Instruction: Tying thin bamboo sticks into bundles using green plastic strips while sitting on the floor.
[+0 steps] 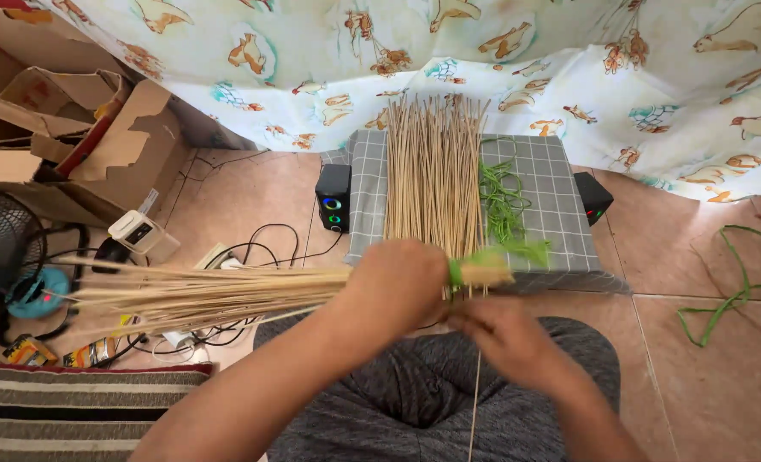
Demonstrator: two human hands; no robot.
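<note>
- Left hand [395, 287] closed around bundle of thin pale sticks [201, 295], gripping near its green-tied end [457, 272]; loose ends fanning out to the left.
- Right hand [504, 338] just beside that tied end, blurred; cannot tell whether open or closed.
- Farther off, flat pile of loose pale sticks [432, 171] on grey checked cloth-covered box [551, 188], green plastic strips [502, 201] beside it.
- Small black speaker [333, 198] left of box.

Motion is blurring the right hand [504, 338] below the green-tied bundle of thin pale sticks [227, 295]; its fingers are showing indistinctly.
</note>
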